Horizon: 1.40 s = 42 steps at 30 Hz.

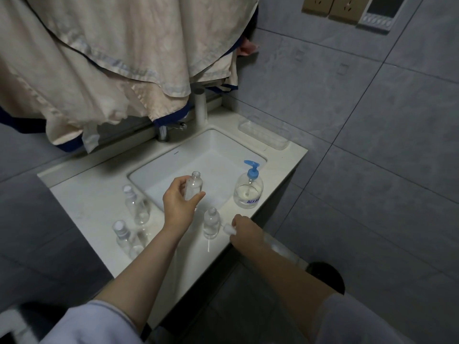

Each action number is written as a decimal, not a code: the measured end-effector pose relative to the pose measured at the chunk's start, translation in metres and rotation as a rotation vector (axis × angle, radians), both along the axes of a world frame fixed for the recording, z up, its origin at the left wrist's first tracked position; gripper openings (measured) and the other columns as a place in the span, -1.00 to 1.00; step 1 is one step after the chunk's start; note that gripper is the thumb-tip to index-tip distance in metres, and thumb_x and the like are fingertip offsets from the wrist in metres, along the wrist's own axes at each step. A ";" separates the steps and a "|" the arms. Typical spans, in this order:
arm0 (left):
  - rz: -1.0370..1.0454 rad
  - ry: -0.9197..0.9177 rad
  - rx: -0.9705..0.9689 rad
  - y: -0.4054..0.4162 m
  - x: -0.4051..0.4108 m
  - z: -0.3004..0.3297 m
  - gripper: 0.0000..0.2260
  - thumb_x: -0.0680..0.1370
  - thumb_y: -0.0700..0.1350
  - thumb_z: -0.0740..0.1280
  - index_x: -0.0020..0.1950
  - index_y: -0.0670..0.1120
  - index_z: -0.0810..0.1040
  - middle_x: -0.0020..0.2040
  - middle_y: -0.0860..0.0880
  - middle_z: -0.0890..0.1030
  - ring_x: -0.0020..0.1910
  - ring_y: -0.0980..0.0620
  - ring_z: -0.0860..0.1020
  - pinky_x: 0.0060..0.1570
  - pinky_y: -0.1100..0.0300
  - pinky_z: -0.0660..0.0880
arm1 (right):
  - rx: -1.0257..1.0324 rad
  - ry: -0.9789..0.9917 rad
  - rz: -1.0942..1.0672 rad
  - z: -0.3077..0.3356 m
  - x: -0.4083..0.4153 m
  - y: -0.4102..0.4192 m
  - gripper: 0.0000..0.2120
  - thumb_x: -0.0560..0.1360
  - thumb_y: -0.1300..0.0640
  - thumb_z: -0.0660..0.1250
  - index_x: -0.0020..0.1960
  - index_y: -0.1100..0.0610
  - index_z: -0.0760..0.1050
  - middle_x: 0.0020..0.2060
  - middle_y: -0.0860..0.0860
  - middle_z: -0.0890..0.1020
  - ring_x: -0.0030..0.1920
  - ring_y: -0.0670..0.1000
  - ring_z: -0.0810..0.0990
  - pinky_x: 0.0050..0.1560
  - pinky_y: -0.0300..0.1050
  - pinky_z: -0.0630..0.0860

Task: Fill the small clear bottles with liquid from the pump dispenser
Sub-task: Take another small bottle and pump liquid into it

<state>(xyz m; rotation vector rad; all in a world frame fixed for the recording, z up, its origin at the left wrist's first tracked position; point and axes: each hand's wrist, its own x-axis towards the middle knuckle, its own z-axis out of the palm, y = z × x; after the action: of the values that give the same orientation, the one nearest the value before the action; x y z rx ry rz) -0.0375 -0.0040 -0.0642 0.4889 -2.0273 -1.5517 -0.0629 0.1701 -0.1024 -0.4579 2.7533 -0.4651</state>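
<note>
Left hand (177,203) holds an uncapped small clear bottle (194,186) upright over the sink (173,165), grip clamped round its body. Right hand (244,228) pinches a white cap (228,229) at the worktop (99,194) edge. Pump dispenser (249,188) stands beside the sink; other bottles (135,207) stand left.

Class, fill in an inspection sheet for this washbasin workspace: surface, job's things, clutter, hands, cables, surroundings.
Surface: pale counter around a sunken sink.
Job's things: pump dispenser by the sink; uncapped bottle held up; capped bottles on the left; one bottle at the front edge.
Clutter: clear tray.
Hands: left hand grips the uncapped bottle; right hand pinches a white cap.
Cables: nothing seen.
Surroundings: hanging cloth, wall sockets, grey tiles.
</note>
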 end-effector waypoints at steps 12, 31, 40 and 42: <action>0.010 -0.011 0.004 -0.003 -0.011 0.012 -0.64 0.32 -0.27 0.50 0.07 -0.13 0.51 -0.02 -0.04 0.60 -0.04 0.01 0.55 0.00 0.23 0.43 | -0.544 0.193 -0.097 0.075 -0.059 0.000 -0.82 0.39 0.27 0.34 -0.02 0.15 0.55 -0.11 -0.03 0.55 -0.10 -0.08 0.50 -0.14 -0.36 0.37; 0.048 -0.029 -0.046 -0.010 -0.017 0.015 -0.69 0.32 -0.28 0.50 0.01 -0.10 0.53 -0.08 0.05 0.58 -0.08 0.06 0.53 -0.07 0.27 0.38 | -0.738 0.225 0.014 0.205 -0.040 -0.005 -0.84 0.36 0.29 0.40 -0.06 0.18 0.59 -0.26 0.07 0.56 -0.29 -0.05 0.47 -0.17 -0.13 0.55; 0.022 -0.017 -0.033 -0.008 -0.019 0.019 -0.68 0.31 -0.29 0.50 -0.03 -0.04 0.52 -0.13 0.07 0.58 -0.17 0.16 0.52 -0.24 0.57 0.36 | -0.714 0.224 0.035 0.211 -0.042 -0.004 -0.85 0.35 0.27 0.41 -0.09 0.12 0.58 -0.21 0.06 0.60 -0.30 -0.08 0.48 -0.26 -0.37 0.43; 0.019 -0.008 -0.028 -0.008 -0.019 0.021 -0.67 0.30 -0.29 0.51 -0.05 -0.02 0.51 -0.14 0.07 0.57 -0.19 0.21 0.51 -0.24 0.61 0.35 | -0.706 0.237 0.041 0.211 -0.044 -0.005 -0.85 0.35 0.26 0.41 -0.11 0.10 0.58 -0.22 0.03 0.60 -0.32 -0.10 0.48 -0.29 -0.41 0.41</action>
<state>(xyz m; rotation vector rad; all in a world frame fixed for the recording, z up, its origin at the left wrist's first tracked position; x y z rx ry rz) -0.0568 -0.0116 -0.0435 0.5025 -2.0415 -1.5106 -0.1069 0.1652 0.1086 -0.7647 2.7149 -1.4661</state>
